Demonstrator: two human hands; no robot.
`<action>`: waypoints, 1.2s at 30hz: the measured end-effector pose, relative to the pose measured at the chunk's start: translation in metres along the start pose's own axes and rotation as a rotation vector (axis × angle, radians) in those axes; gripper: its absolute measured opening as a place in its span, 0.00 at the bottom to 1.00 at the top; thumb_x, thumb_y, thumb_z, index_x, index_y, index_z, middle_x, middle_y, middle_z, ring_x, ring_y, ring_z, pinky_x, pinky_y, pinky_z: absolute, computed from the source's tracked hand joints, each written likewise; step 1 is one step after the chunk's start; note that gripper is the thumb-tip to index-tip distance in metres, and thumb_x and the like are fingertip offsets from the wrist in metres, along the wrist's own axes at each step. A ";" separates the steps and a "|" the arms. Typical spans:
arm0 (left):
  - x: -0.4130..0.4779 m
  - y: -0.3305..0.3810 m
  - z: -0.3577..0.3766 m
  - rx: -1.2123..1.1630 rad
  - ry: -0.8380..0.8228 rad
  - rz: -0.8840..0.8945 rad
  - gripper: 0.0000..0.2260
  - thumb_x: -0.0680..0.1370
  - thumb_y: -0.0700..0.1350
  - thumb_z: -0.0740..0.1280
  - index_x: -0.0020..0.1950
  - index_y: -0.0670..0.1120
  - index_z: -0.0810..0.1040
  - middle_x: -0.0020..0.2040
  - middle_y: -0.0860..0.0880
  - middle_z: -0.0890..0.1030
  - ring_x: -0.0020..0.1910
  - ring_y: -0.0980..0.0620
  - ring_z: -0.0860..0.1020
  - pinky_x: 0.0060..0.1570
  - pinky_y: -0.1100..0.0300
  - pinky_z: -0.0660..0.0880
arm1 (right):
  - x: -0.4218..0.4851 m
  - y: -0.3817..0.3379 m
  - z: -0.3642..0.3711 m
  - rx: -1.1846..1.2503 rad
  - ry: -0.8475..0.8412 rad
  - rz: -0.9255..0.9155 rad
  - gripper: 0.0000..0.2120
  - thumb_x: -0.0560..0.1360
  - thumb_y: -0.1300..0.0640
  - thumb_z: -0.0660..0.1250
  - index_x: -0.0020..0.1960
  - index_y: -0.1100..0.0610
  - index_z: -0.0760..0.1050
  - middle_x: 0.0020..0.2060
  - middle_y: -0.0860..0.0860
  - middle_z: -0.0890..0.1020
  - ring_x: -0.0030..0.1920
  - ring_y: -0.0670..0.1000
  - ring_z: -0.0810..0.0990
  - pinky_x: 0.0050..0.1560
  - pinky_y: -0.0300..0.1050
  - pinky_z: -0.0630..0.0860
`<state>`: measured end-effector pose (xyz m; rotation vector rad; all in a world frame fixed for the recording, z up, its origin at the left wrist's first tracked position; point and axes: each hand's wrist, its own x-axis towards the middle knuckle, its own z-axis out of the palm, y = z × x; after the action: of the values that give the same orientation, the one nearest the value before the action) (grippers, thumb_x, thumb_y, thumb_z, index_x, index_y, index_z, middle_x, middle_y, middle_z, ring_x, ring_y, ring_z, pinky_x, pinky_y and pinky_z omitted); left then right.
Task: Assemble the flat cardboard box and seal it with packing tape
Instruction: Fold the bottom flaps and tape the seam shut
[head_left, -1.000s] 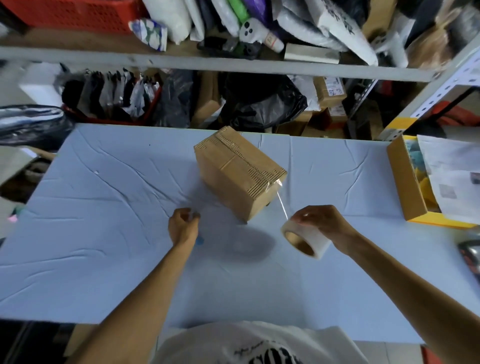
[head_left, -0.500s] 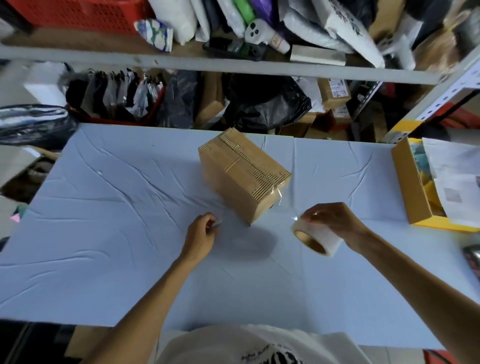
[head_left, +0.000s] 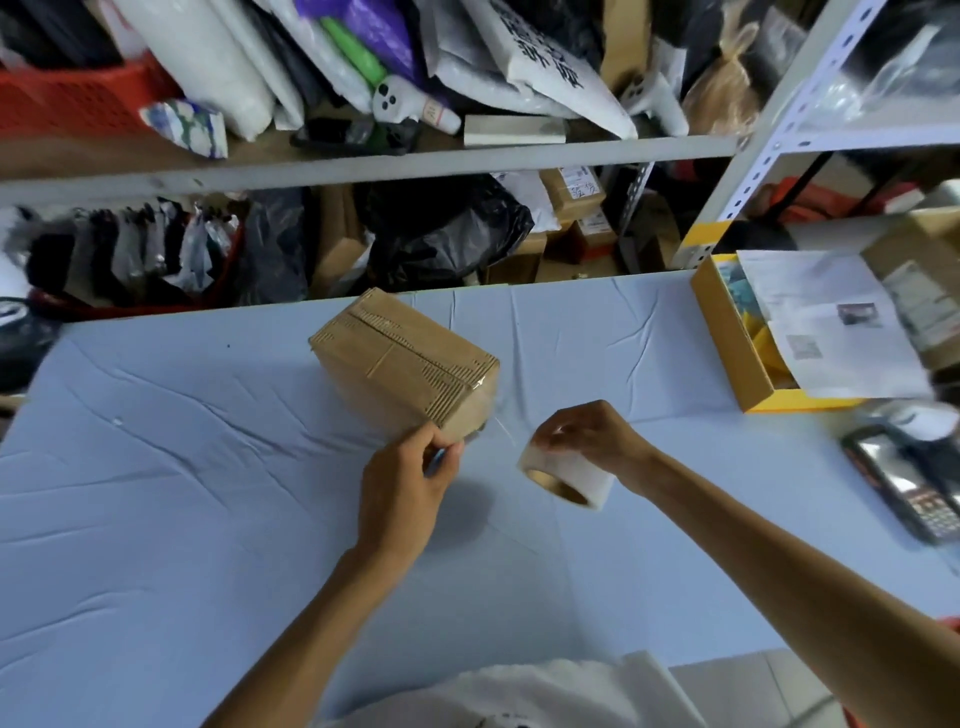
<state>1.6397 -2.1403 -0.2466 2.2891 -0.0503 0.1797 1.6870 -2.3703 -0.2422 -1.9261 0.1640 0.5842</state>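
A person's left hand (head_left: 405, 478) closes on the near corner of a taped cardboard box (head_left: 405, 364) standing on the pale blue table (head_left: 156, 467), fingers curled round a small blue item (head_left: 435, 462). Only a sliver of the item shows, so what it is cannot be told. The right hand (head_left: 587, 431) grips a roll of clear packing tape (head_left: 566, 475) from above, just off the table and to the right of the box. A strip of tape (head_left: 501, 428) runs from the roll towards the box corner; it is nearly see-through and its far end is hard to make out. Where the left fingertips meet the box is hidden by the hand itself. At the right edge a black handheld device (head_left: 914, 483) is blurred, and papers (head_left: 831, 322) cover most of a yellow-edged carton (head_left: 727, 338).

A second ago the left hand lay well short of the box; it has since come up to the corner. The roll has drawn closer to the box (shortening the strip), while the box itself has kept its place.
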 end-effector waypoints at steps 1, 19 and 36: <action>0.007 0.003 0.003 0.022 0.019 0.038 0.11 0.75 0.45 0.70 0.35 0.48 0.71 0.33 0.55 0.72 0.32 0.55 0.70 0.32 0.61 0.67 | -0.001 0.000 -0.001 -0.001 -0.001 -0.003 0.07 0.70 0.66 0.71 0.38 0.55 0.83 0.39 0.60 0.82 0.39 0.52 0.76 0.39 0.41 0.69; 0.065 0.022 0.021 0.055 -0.192 0.030 0.15 0.72 0.37 0.71 0.31 0.47 0.69 0.66 0.43 0.73 0.73 0.41 0.60 0.68 0.45 0.65 | -0.005 -0.005 -0.008 -0.025 0.041 0.000 0.05 0.71 0.59 0.71 0.37 0.52 0.83 0.43 0.59 0.83 0.39 0.49 0.76 0.39 0.39 0.69; 0.073 0.023 0.028 0.276 -0.328 0.075 0.14 0.69 0.32 0.70 0.28 0.45 0.71 0.66 0.43 0.69 0.67 0.38 0.64 0.63 0.39 0.65 | 0.006 -0.010 0.001 -0.156 0.128 0.110 0.05 0.68 0.53 0.75 0.40 0.54 0.85 0.32 0.44 0.78 0.35 0.45 0.74 0.34 0.37 0.66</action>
<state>1.7130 -2.1748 -0.2371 2.5728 -0.2972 -0.1618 1.6955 -2.3639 -0.2368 -2.1171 0.3157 0.5597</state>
